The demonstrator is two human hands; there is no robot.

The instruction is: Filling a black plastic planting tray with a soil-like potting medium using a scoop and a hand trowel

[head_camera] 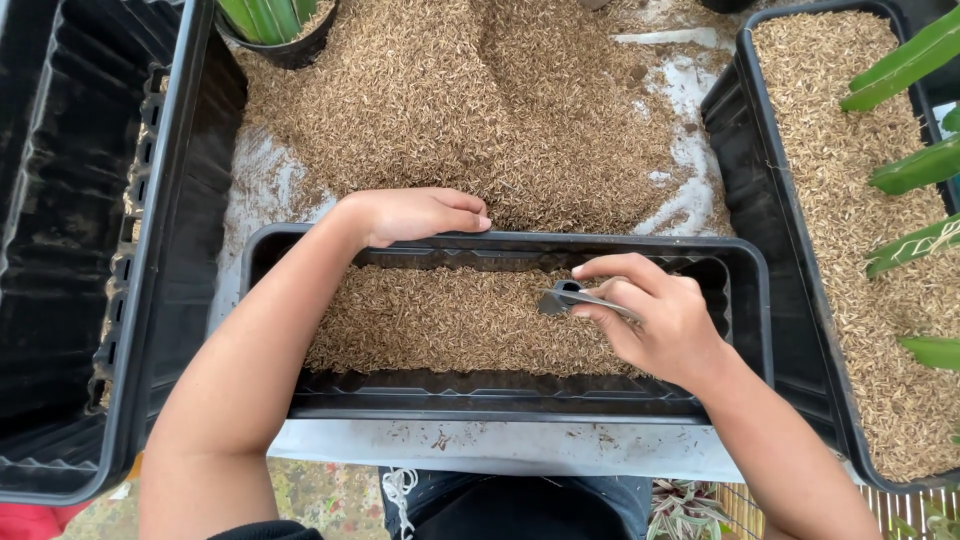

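Note:
A black rectangular planter box (500, 400) sits in front of me, partly filled with brown husks (440, 320). My left hand (415, 213) rests palm down on the box's far rim, fingers together. My right hand (655, 318) hovers over the right end of the box and grips a small grey trowel (560, 298), blade pointing left just above the husks.
A big heap of husks (470, 100) lies on white sheeting beyond the box. An empty black planter (90, 250) stands at left. At right, a husk-filled planter (860, 200) holds green leaves (915, 165). A round black pot (285, 40) is at top left.

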